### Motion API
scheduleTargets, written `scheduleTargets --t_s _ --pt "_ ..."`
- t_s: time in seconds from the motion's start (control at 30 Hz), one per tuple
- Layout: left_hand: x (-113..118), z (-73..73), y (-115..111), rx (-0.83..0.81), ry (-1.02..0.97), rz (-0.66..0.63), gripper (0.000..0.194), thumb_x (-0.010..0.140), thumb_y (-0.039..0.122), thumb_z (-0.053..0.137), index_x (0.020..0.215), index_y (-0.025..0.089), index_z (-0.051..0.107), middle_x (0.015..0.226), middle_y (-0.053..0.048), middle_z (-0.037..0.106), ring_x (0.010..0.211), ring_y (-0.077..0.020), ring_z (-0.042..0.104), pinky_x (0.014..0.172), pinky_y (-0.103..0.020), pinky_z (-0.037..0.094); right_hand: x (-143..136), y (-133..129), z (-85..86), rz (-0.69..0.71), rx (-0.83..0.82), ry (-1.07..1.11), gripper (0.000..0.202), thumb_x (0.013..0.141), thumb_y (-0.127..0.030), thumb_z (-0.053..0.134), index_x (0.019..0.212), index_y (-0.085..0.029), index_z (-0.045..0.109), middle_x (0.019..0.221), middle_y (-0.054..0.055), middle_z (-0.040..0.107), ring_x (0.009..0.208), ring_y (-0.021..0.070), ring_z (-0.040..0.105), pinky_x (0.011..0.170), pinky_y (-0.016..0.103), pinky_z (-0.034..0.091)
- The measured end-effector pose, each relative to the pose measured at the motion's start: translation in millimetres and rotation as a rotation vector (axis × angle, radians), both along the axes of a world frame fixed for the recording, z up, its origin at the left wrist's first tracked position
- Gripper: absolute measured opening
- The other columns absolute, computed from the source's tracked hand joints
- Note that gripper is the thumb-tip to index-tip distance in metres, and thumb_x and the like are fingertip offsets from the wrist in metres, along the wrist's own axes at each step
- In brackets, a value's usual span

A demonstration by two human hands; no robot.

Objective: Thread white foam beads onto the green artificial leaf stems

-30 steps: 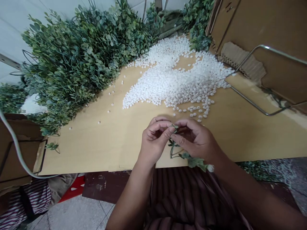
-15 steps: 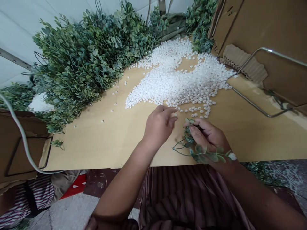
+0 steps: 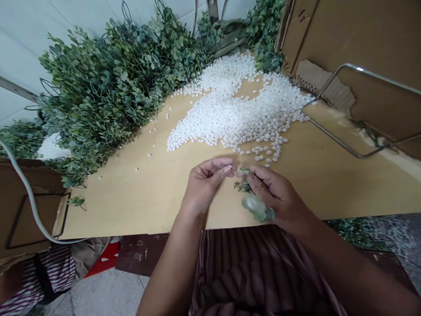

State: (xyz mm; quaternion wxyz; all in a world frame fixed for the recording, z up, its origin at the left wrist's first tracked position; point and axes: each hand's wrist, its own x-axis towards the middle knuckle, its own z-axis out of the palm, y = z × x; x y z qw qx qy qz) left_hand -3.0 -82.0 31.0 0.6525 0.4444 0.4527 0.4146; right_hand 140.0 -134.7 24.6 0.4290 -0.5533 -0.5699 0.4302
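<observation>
My left hand [image 3: 207, 180] is closed in a pinch, with a small white bead [image 3: 230, 166] showing at the fingertips. Close beside it, my right hand [image 3: 274, 188] grips an artificial leafy sprig [image 3: 244, 186] between thumb and fingers. One leaf end of the sprig points at the left fingertips; whether it touches the bead I cannot tell. Lower leaves of the sprig hang blurred under the right hand. Just beyond both hands spreads a heap of white beads [image 3: 226, 120] on the tan tabletop [image 3: 125, 206].
A big pile of green sprigs [image 3: 108, 83] lines the back left. Cardboard boxes stand at right [image 3: 368, 52] and left [image 3: 29, 206], with a bent metal wire frame [image 3: 332, 139] at right. A white cable [image 3: 28, 188] curves past the left edge. A person in striped clothing [image 3: 59, 267] is lower left.
My left hand has come back from the edge of the bead heap with a bead in its fingertips. The sprig has turned in my right hand, and the two hands are closer together.
</observation>
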Motion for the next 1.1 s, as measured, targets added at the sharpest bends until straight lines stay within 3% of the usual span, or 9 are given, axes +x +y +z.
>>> scheduleTargets --t_s 0.23,0.47,0.63,0.77,1.1 --pt "-1.6 -3.0 -7.1 -0.052 -0.080 0.019 0.015 0.057 0.024 0.078 0.070 0.019 0.073 0.063 0.001 0.069 0.058 -0.0075 0.059 0.066 -0.021 0.048 -7.9 1.3 2.5 0.013 -0.002 0.021 0.030 0.085 -0.035 0.040 0.059 -0.020 0.036 0.056 -0.001 0.041 0.056 0.0122 0.040 0.053 0.026 0.032" --pt "-4.2 -5.3 -6.7 -0.044 -0.104 0.053 0.015 0.053 0.022 0.080 0.065 0.019 0.071 0.064 0.003 0.068 0.059 -0.0054 0.057 0.063 -0.017 0.046 -13.0 3.8 0.5 0.000 0.244 -0.128 0.027 0.081 -0.021 0.045 0.055 -0.020 0.037 0.054 -0.002 0.036 0.056 0.0119 0.038 0.054 0.026 0.032" --pt "-8.3 -5.2 -7.2 -0.093 -0.138 0.011 0.016 0.053 0.021 0.080 0.067 0.020 0.072 0.062 0.003 0.067 0.058 -0.0053 0.056 0.061 -0.017 0.046 -15.8 7.6 0.7 -0.024 0.326 -0.213 0.027 0.077 -0.017 0.045 0.052 -0.021 0.035 0.051 -0.002 0.036 0.056 0.0133 0.036 0.055 0.028 0.031" --pt "-10.4 -4.4 -6.6 -0.139 -0.122 0.002 0.022 0.054 0.022 0.079 0.076 0.021 0.074 0.065 0.001 0.068 0.059 -0.0060 0.056 0.062 -0.018 0.046 -16.1 8.4 0.2 -0.027 0.347 -0.220 0.026 0.076 -0.015 0.046 0.053 -0.021 0.035 0.052 -0.001 0.036 0.056 0.0138 0.037 0.055 0.028 0.031" --pt "-10.6 -4.5 -3.7 -0.156 -0.140 -0.020 0.019 0.048 0.024 0.082 0.061 0.017 0.070 0.052 0.003 0.064 0.050 -0.0055 0.053 0.053 -0.017 0.042 -18.3 7.1 1.7 0.013 0.271 -0.105 0.020 0.078 -0.018 0.045 0.057 -0.020 0.045 0.058 0.002 0.048 0.059 0.0146 0.042 0.057 0.029 0.035"
